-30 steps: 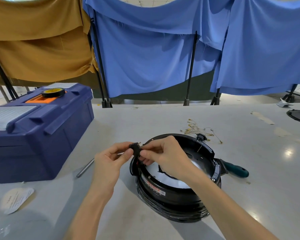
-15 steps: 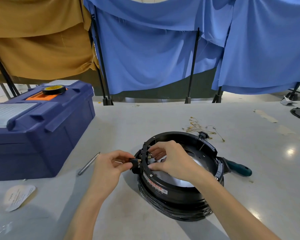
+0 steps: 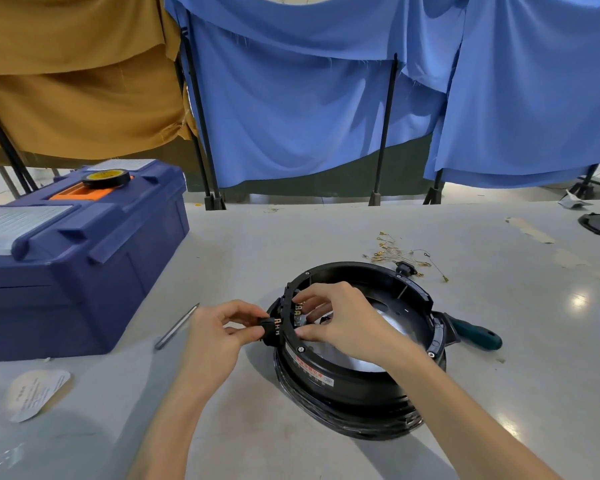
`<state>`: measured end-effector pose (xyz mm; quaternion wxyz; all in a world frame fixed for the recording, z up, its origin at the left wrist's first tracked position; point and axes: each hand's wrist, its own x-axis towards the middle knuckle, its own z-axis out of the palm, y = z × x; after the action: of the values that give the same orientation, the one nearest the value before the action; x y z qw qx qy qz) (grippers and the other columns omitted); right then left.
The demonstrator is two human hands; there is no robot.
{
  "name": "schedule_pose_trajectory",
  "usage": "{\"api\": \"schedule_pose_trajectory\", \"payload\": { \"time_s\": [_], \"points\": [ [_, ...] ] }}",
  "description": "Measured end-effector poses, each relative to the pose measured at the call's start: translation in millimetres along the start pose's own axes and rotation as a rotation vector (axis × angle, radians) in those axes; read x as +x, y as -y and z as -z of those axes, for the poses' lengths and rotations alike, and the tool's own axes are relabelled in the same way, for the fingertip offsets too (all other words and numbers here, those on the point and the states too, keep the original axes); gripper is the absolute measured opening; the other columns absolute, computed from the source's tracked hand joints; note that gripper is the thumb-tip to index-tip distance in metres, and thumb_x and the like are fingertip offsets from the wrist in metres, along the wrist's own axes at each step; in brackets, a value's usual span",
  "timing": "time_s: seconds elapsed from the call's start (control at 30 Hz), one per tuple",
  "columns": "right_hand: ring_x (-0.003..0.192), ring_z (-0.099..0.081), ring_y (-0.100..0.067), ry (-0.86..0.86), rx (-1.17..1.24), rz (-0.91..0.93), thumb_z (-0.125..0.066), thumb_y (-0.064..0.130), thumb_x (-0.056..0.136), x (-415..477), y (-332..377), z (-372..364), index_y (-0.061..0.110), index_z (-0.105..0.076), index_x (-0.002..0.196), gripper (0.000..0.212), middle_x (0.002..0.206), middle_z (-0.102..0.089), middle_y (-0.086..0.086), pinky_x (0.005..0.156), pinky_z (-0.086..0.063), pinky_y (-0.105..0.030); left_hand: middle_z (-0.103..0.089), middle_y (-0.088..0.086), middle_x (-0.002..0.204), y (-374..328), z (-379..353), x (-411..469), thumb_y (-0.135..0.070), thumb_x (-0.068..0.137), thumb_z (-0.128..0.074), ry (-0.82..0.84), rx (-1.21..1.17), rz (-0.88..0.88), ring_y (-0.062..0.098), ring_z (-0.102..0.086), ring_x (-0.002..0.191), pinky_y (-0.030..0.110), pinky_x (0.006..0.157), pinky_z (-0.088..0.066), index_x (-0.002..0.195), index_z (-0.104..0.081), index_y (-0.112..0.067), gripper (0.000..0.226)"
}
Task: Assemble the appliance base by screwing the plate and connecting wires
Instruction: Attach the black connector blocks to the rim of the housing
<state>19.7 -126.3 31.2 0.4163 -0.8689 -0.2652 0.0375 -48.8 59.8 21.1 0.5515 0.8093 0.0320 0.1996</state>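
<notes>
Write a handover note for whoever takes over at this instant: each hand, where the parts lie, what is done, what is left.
Left hand: pinches the black socket against the outside of the base rim.
Right hand: grips the rim from inside, fingers by the socket's metal tabs.
Wires: loose on the table beyond the base.
Screwdriver: on the table, right of the base.
Done: rim screws appear fitted.
Left: seat the socket, then connect the wires.
</notes>
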Motion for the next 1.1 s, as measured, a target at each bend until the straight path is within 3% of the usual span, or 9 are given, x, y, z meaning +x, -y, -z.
{"api": "schedule_pose_trajectory", "payload": {
  "time_s": [0.7, 0.97, 1.1],
  "points": [
    [0.096, -0.064, -0.007, 0.029, 0.008, -0.005, -0.079, 0.021, 0.081, 0.9, -3.8, -0.6, 0.026, -0.063, 0.130, 0.052, 0.105, -0.069, 0.003, 0.093, -0.051, -0.030, -0.072, -0.005, 0.066, -1.0, -7.5, -1.1, 0.019, 0.065, -0.074, -0.039, -0.019, 0.007, 0.003, -0.064, 0.061, 0.006, 0.059, -0.046, 0.067, -0.074, -0.017, 0.036],
    [0.102, -0.062, -0.008, 0.054, -0.002, 0.011, -0.076, 0.024, 0.085, -1.2, -0.6, 0.4, 0.022, -0.061, 0.133, 0.051, 0.121, -0.067, 0.005, 0.097, -0.049, -0.033, -0.073, -0.003, 0.068, -3.0, -8.1, -1.9, 0.018, 0.065, -0.074, -0.058, -0.082, 0.038, 0.005, -0.067, 0.061, 0.007, 0.060, -0.047, 0.077, -0.076, -0.018, 0.038],
    [0.101, -0.064, -0.009, 0.058, 0.029, 0.017, -0.079, 0.028, 0.081, -2.3, 0.1, 1.2, 0.020, -0.061, 0.134, 0.057, 0.119, -0.068, 0.004, 0.097, -0.050, -0.033, -0.074, -0.004, 0.068, -0.2, -8.9, -2.1, 0.019, 0.061, -0.075, -0.084, -0.118, 0.060, 0.007, -0.069, 0.060, 0.009, 0.059, -0.049, 0.067, -0.074, -0.013, 0.033]
  ]
}}
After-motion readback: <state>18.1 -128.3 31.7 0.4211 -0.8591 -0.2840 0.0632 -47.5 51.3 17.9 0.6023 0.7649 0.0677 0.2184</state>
